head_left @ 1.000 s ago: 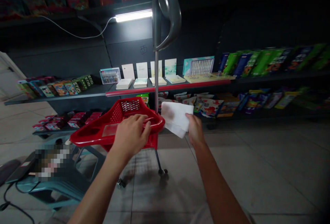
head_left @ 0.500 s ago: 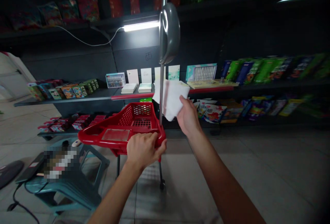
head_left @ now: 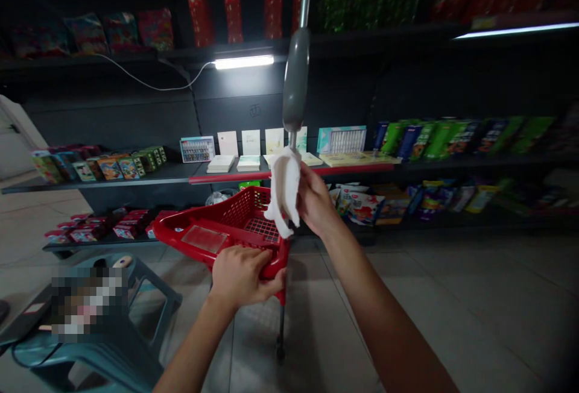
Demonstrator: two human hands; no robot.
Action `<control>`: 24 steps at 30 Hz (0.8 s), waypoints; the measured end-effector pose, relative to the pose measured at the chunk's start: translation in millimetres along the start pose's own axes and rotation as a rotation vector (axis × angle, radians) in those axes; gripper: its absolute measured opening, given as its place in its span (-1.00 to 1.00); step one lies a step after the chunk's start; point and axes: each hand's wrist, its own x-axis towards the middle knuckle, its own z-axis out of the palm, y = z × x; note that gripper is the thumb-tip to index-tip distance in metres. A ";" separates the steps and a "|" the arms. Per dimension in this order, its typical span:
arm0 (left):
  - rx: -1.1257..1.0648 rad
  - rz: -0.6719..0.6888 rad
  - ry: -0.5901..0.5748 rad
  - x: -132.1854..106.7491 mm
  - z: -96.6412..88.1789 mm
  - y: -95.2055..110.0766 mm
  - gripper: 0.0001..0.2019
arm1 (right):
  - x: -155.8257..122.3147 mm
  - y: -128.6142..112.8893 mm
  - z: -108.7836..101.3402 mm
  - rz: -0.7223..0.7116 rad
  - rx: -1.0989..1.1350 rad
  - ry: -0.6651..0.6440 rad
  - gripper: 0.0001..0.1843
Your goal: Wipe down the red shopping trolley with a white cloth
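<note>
The left hand (head_left: 242,275) is clamped on the near rim of the red wheeled basket (head_left: 174,237), which stands on the tiled floor. Just beyond, the right hand (head_left: 316,203) closes a white cloth (head_left: 284,191) around the basket's metal pole (head_left: 293,140), below the grey handle (head_left: 296,79). A teal stool (head_left: 149,296) stands to the left. Notebooks (head_left: 221,164) lie on the shelf behind.

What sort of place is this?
Probably a small shop, perhaps selling stationery and toys: long dark display shelves hold colourful boxed goods, and the left hand grips a red plastic shopping basket while the right hand holds a white cloth.
</note>
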 end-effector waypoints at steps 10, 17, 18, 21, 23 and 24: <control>-0.079 0.200 0.087 -17.9 -2.4 -37.8 -0.62 | -64.2 48.0 -3.4 -0.001 -0.260 -0.114 -0.52; -0.228 0.176 0.275 -39.9 -3.5 -76.1 -0.58 | -108.2 81.6 5.8 -0.073 -0.414 -0.287 -0.87; -0.238 0.151 0.302 -43.5 -3.2 -81.3 -0.55 | -109.7 85.7 7.1 -0.089 -0.425 -0.308 -0.87; -0.269 0.064 0.358 -56.8 -0.1 -99.1 -0.49 | -113.0 101.3 3.7 -0.144 -0.509 -0.343 -0.77; -0.298 0.002 0.384 -66.9 2.9 -112.2 -0.47 | -115.7 113.4 -7.3 -0.163 -0.610 -0.342 -0.70; -0.312 -0.031 0.398 -71.7 4.3 -118.8 -0.45 | -117.2 119.2 -15.3 -0.166 -0.669 -0.331 -0.68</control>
